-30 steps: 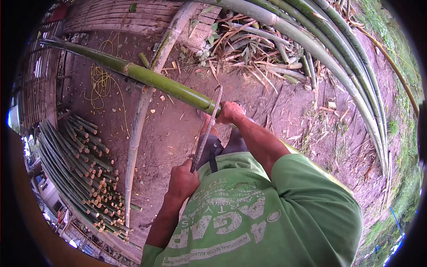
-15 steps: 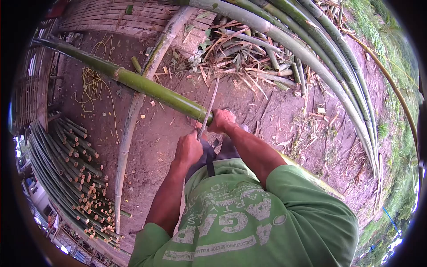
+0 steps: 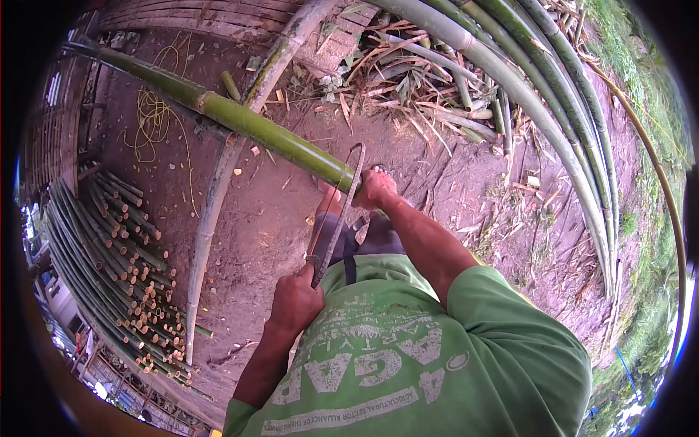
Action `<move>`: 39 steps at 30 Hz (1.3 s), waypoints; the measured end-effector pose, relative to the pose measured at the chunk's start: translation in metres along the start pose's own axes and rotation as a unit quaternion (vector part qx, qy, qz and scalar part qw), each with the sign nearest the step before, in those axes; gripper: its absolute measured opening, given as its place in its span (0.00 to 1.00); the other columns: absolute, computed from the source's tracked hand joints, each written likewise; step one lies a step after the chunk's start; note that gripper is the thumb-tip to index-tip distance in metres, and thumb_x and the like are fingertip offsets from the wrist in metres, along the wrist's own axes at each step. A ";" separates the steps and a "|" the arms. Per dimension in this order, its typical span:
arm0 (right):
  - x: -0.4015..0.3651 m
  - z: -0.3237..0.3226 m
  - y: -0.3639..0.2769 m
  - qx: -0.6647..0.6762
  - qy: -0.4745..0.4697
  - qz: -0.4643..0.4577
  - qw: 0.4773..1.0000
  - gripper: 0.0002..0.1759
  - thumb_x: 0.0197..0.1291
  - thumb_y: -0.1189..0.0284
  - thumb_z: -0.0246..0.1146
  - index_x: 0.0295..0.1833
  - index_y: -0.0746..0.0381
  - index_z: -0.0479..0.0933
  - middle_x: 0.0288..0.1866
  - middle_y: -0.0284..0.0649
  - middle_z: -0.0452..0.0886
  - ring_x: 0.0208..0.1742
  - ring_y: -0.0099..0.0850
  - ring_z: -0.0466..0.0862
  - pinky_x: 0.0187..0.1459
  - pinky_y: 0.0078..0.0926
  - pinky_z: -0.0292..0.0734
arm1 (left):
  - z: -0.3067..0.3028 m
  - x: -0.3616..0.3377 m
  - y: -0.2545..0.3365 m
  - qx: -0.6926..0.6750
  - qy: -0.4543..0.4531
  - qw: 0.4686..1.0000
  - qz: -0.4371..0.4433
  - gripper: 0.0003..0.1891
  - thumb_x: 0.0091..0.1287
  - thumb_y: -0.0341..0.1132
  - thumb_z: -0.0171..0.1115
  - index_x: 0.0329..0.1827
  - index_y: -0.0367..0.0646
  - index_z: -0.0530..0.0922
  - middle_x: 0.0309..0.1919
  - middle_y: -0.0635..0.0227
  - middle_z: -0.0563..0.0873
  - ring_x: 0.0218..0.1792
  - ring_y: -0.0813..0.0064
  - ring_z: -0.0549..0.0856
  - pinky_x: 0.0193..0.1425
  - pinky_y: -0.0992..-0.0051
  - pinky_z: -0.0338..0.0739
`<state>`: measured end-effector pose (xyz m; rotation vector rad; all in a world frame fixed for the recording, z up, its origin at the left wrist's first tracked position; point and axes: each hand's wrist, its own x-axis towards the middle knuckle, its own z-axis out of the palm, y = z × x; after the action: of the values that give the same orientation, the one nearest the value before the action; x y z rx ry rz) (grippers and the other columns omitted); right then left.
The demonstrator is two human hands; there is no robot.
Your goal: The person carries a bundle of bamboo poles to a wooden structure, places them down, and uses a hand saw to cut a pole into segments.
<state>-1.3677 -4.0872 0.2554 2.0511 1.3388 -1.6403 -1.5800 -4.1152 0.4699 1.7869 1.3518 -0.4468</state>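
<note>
A long green bamboo pole [image 3: 273, 137] runs from the upper left down to my right hand [image 3: 377, 189], which is closed around its near end. My left hand [image 3: 295, 297] grips the lower end of a bow saw [image 3: 337, 230], close to the front of my green shirt. The saw has a narrow curved frame and a thin reddish blade. Its upper part crosses the bamboo just left of my right hand, with the tip projecting past the pole. Below, my legs and feet show partly behind the saw.
A pale slanted pole [image 3: 206, 226] passes under the green bamboo. Stacked cut poles [image 3: 120, 269] lie at left, near tangled yellow cord [image 3: 151, 124]. Long bent bamboo poles [image 3: 520, 91] arch across the right. Husks and offcuts [image 3: 408, 76] are heaped at the top.
My left hand has drawn the saw back toward my body, so more of its frame and blade now shows below the bamboo. My right hand stays on the pole's end.
</note>
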 end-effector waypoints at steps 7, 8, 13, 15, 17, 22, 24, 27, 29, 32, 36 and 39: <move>0.019 -0.002 0.005 0.000 0.032 -0.007 0.999 0.30 0.33 0.61 0.71 0.48 0.56 0.80 0.41 0.46 0.85 0.46 0.44 0.85 0.51 0.39 0.79 | 0.059 0.143 -0.011 -0.006 0.058 0.998 0.027 0.11 0.55 0.28 0.55 0.39 0.32 0.78 0.26 0.40 0.81 0.34 0.39 0.82 0.40 0.50 0.76; 0.015 -0.004 0.004 0.013 0.051 -0.002 0.999 0.29 0.33 0.61 0.71 0.48 0.56 0.80 0.40 0.46 0.86 0.46 0.44 0.85 0.51 0.38 0.79 | 0.062 0.164 -0.006 -0.011 0.073 0.997 0.036 0.11 0.56 0.28 0.54 0.40 0.33 0.78 0.27 0.40 0.82 0.35 0.39 0.82 0.41 0.50 0.77; 0.014 -0.021 0.002 -0.002 0.096 0.022 0.995 0.27 0.36 0.62 0.71 0.48 0.54 0.81 0.44 0.45 0.86 0.48 0.42 0.86 0.51 0.37 0.80 | 0.036 0.091 -0.003 -0.013 0.058 0.997 0.059 0.12 0.54 0.28 0.55 0.40 0.32 0.78 0.29 0.39 0.82 0.34 0.39 0.83 0.43 0.50 0.77; 0.002 -0.022 0.002 0.005 0.049 0.004 0.999 0.29 0.36 0.61 0.72 0.50 0.54 0.80 0.45 0.45 0.85 0.49 0.42 0.85 0.52 0.36 0.80 | 0.025 0.033 -0.016 0.001 0.012 0.999 0.030 0.13 0.53 0.27 0.56 0.41 0.31 0.76 0.27 0.40 0.82 0.32 0.39 0.83 0.45 0.49 0.77; 0.007 -0.013 0.001 0.001 0.051 0.015 0.999 0.29 0.36 0.62 0.72 0.50 0.55 0.80 0.45 0.44 0.85 0.49 0.43 0.85 0.52 0.37 0.79 | 0.020 0.032 -0.020 0.000 0.015 0.999 0.034 0.14 0.52 0.28 0.56 0.41 0.31 0.77 0.25 0.40 0.82 0.30 0.39 0.83 0.44 0.48 0.77; 0.005 -0.017 -0.003 -0.017 0.057 0.016 0.998 0.30 0.37 0.61 0.71 0.52 0.55 0.78 0.46 0.45 0.85 0.50 0.43 0.84 0.53 0.36 0.79 | 0.048 0.151 -0.005 -0.013 0.053 0.997 0.050 0.13 0.53 0.25 0.55 0.42 0.31 0.77 0.32 0.38 0.83 0.37 0.39 0.83 0.46 0.49 0.77; 0.003 -0.018 0.000 -0.030 0.077 0.008 0.997 0.31 0.37 0.61 0.71 0.53 0.54 0.78 0.46 0.45 0.85 0.50 0.43 0.84 0.53 0.36 0.79 | 0.053 0.168 0.002 -0.016 0.066 0.996 0.058 0.13 0.54 0.26 0.54 0.41 0.31 0.77 0.34 0.39 0.83 0.39 0.38 0.83 0.47 0.49 0.77; -0.009 -0.010 -0.006 -0.030 0.043 0.017 0.999 0.33 0.35 0.58 0.74 0.53 0.54 0.78 0.48 0.45 0.84 0.52 0.42 0.84 0.55 0.36 0.78 | 0.058 0.129 -0.017 -0.023 0.068 0.995 0.067 0.11 0.56 0.27 0.54 0.40 0.31 0.77 0.33 0.39 0.83 0.38 0.39 0.83 0.46 0.49 0.77; -0.006 -0.017 0.000 -0.003 0.068 0.031 0.997 0.34 0.35 0.58 0.75 0.53 0.54 0.78 0.47 0.45 0.85 0.50 0.42 0.84 0.54 0.36 0.79 | 0.040 0.081 -0.009 0.020 0.027 0.998 0.052 0.11 0.57 0.29 0.54 0.40 0.32 0.77 0.30 0.40 0.83 0.36 0.40 0.83 0.43 0.50 0.78; -0.008 -0.015 0.003 0.000 0.084 0.014 0.996 0.33 0.34 0.59 0.75 0.52 0.54 0.79 0.45 0.44 0.85 0.49 0.42 0.85 0.53 0.36 0.79 | 0.033 0.011 -0.027 -0.007 -0.006 1.000 0.007 0.13 0.55 0.31 0.57 0.41 0.33 0.77 0.27 0.40 0.82 0.31 0.42 0.83 0.40 0.51 0.79; -0.001 -0.011 0.006 -0.008 0.055 0.017 0.998 0.31 0.35 0.61 0.71 0.51 0.55 0.79 0.45 0.45 0.85 0.49 0.42 0.85 0.52 0.36 0.80 | 0.027 0.000 -0.042 -0.049 0.037 0.997 0.047 0.14 0.51 0.30 0.56 0.40 0.34 0.78 0.26 0.42 0.82 0.30 0.42 0.83 0.39 0.51 0.78; 0.001 -0.006 0.005 -0.024 0.063 0.009 0.998 0.30 0.36 0.61 0.70 0.51 0.55 0.78 0.45 0.45 0.85 0.49 0.43 0.85 0.51 0.36 0.80 | 0.054 0.103 -0.033 -0.060 0.073 0.993 0.065 0.10 0.52 0.28 0.56 0.37 0.33 0.77 0.25 0.41 0.81 0.31 0.40 0.82 0.38 0.50 0.76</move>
<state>-1.3602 -4.0858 0.2545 2.1637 1.3787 -1.4802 -1.5626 -4.0914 0.3527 1.8226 1.3215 -0.1628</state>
